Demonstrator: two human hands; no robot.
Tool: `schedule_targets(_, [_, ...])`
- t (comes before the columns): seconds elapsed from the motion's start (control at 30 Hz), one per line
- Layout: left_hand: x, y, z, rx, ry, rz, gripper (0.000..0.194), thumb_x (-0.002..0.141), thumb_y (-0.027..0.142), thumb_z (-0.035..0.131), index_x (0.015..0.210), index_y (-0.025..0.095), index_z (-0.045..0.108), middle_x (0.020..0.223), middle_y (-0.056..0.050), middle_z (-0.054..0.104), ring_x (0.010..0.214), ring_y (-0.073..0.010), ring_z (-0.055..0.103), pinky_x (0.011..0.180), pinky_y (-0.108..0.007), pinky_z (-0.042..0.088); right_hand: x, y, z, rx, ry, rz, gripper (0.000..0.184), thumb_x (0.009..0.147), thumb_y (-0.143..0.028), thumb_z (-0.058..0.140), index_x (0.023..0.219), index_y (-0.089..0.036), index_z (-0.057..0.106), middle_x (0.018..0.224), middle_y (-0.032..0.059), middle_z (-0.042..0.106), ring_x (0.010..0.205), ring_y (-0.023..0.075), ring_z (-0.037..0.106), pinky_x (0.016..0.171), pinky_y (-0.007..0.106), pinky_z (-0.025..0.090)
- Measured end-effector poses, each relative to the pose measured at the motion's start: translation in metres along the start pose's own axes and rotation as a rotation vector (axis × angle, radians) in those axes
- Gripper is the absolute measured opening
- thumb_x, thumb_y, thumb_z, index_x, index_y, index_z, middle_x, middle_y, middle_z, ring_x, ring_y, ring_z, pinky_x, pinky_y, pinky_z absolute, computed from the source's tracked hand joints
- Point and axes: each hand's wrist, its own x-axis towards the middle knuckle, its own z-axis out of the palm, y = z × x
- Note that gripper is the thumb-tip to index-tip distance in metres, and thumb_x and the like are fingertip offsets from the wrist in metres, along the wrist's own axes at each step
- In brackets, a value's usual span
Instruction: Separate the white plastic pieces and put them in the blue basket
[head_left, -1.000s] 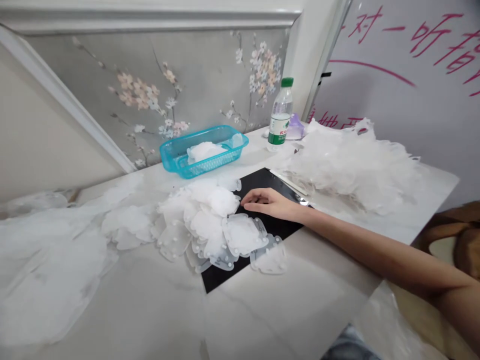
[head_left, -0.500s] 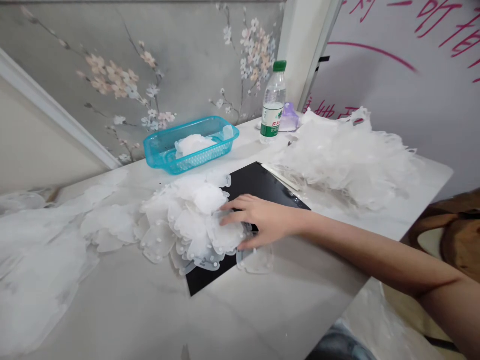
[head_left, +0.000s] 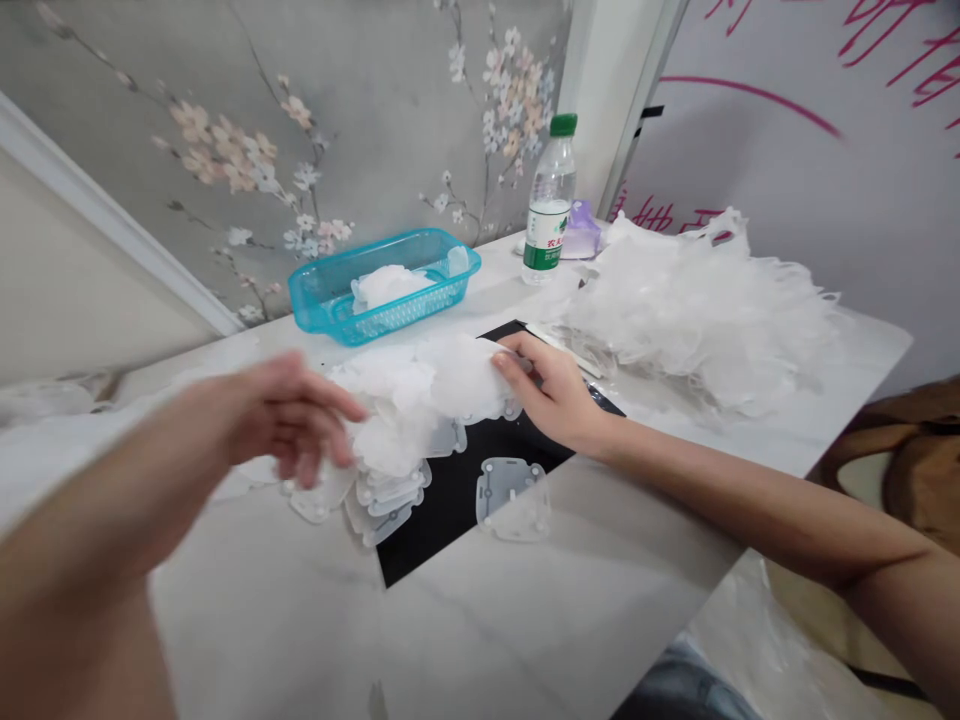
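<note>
White film (head_left: pixel 45 450) lies at nine o'clock from the black sheet (head_left: pixel 442 510). Closer in on that side, the left hand (head_left: pixel 296 425) is blurred, its fingers loosely apart and empty, near the pile (head_left: pixel 390 390) of translucent pieces; whether it touches them is unclear. At eleven o'clock, the turquoise basket (head_left: pixel 311 310) holds a small white clump (head_left: pixel 390 288) near its middle and a clear piece (head_left: pixel 457 262) at its right end. On the sheet's twelve o'clock side, the right hand (head_left: pixel 544 385) pinches white pieces (head_left: pixel 472 375) by their right edge. One loose piece (head_left: pixel 514 500) overlaps the sheet's five o'clock edge. The green-capped bottle (head_left: pixel 551 200) stands upright at one o'clock; a tangled white heap (head_left: pixel 705 310) fills two o'clock.
</note>
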Motion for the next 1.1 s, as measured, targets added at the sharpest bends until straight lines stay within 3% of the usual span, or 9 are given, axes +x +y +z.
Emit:
schedule_targets(0.13, [0.022, 0.004, 0.048, 0.115, -0.275, -0.101, 0.055, 0.078, 0.065, 0.044, 0.097, 0.02, 0.07, 0.083, -0.007, 0.072, 0.067, -0.0199, 0.063, 0.062, -0.027, 0.045, -0.002, -0.003, 0.0, 0.092, 0.034, 0.076, 0.028, 0.092, -0.045, 0.041, 0.087, -0.02, 0.054, 0.072, 0.0004, 0.056, 0.056, 0.011, 0.046, 0.054, 0.024, 0.037])
schedule_targets(0.23, [0.03, 0.002, 0.07, 0.044, -0.312, -0.172, 0.062, 0.077, 0.068, 0.043, 0.108, 0.02, 0.066, 0.094, -0.008, 0.072, 0.075, -0.0225, 0.066, 0.071, -0.03, 0.046, -0.007, -0.008, -0.001, 0.089, 0.057, 0.01, 0.025, 0.093, -0.04, 0.041, 0.091, -0.021, 0.057, 0.081, 0.0034, 0.062, 0.065, 0.013, 0.055, 0.059, 0.026, 0.042])
schedule_targets(0.3, [0.033, 0.001, 0.076, -0.092, -0.32, -0.161, 0.066, 0.078, 0.069, 0.039, 0.114, 0.02, 0.063, 0.102, -0.008, 0.07, 0.084, -0.0237, 0.066, 0.078, -0.031, 0.047, -0.011, -0.012, -0.001, 0.047, 0.006, -0.134, 0.022, 0.092, -0.034, 0.042, 0.095, -0.021, 0.06, 0.092, 0.0062, 0.066, 0.081, 0.016, 0.061, 0.069, 0.028, 0.046])
schedule_targets(0.37, [0.034, 0.0, 0.077, -0.249, -0.319, -0.123, 0.066, 0.079, 0.07, 0.037, 0.113, 0.02, 0.063, 0.107, -0.007, 0.069, 0.091, -0.0242, 0.065, 0.082, -0.032, 0.047, -0.013, -0.015, -0.002, -0.013, -0.142, -0.253, 0.022, 0.091, -0.032, 0.044, 0.095, -0.022, 0.063, 0.101, 0.0075, 0.067, 0.09, 0.0183, 0.062, 0.075, 0.03, 0.047])
schedule_targets(0.5, [0.034, -0.003, 0.074, -0.332, -0.282, -0.093, 0.046, 0.077, 0.053, 0.059, 0.109, 0.021, 0.064, 0.106, -0.005, 0.068, 0.096, -0.0223, 0.062, 0.074, -0.027, 0.049, -0.012, -0.016, -0.002, -0.105, -0.363, -0.375, 0.024, 0.088, -0.039, 0.049, 0.095, -0.024, 0.067, 0.109, 0.0075, 0.067, 0.084, 0.0194, 0.063, 0.073, 0.035, 0.049])
schedule_targets(0.57, [0.035, -0.004, 0.073, -0.325, -0.291, -0.092, 0.042, 0.075, 0.041, 0.068, 0.111, 0.021, 0.063, 0.105, -0.005, 0.068, 0.096, -0.0211, 0.061, 0.074, -0.025, 0.049, -0.011, -0.014, -0.001, -0.098, -0.315, -0.461, 0.026, 0.084, -0.043, 0.055, 0.098, -0.024, 0.067, 0.11, 0.0079, 0.066, 0.088, 0.0209, 0.062, 0.079, 0.037, 0.048])
schedule_targets(0.63, [0.036, -0.005, 0.073, -0.365, -0.306, -0.086, 0.041, 0.074, 0.035, 0.07, 0.112, 0.021, 0.063, 0.106, -0.004, 0.068, 0.097, -0.0205, 0.061, 0.079, -0.026, 0.049, -0.012, -0.013, -0.001, -0.085, -0.153, -0.489, 0.025, 0.082, -0.04, 0.059, 0.1, -0.023, 0.065, 0.108, 0.0088, 0.066, 0.094, 0.022, 0.061, 0.084, 0.039, 0.047])
schedule_targets(0.77, [0.037, -0.006, 0.073, -0.407, -0.307, -0.069, 0.041, 0.073, 0.03, 0.071, 0.112, 0.021, 0.064, 0.108, -0.004, 0.068, 0.098, -0.0206, 0.06, 0.082, -0.027, 0.049, -0.011, -0.013, 0.001, -0.028, 0.177, -0.314, 0.018, 0.084, -0.026, 0.056, 0.101, -0.019, 0.06, 0.099, 0.01, 0.063, 0.093, 0.0199, 0.058, 0.077, 0.036, 0.047])
schedule_targets(1.1, [0.035, -0.005, 0.077, -0.392, -0.401, -0.109, 0.031, 0.066, 0.019, 0.075, 0.097, 0.02, 0.07, 0.08, 0.001, 0.067, 0.069, -0.0106, 0.058, 0.059, -0.016, 0.045, -0.008, -0.017, 0.003, 0.31, 0.084, -0.143, 0.011, 0.079, -0.026, 0.063, 0.077, -0.019, 0.055, 0.077, 0.0017, 0.055, 0.067, 0.0111, 0.048, 0.058, 0.026, 0.04])
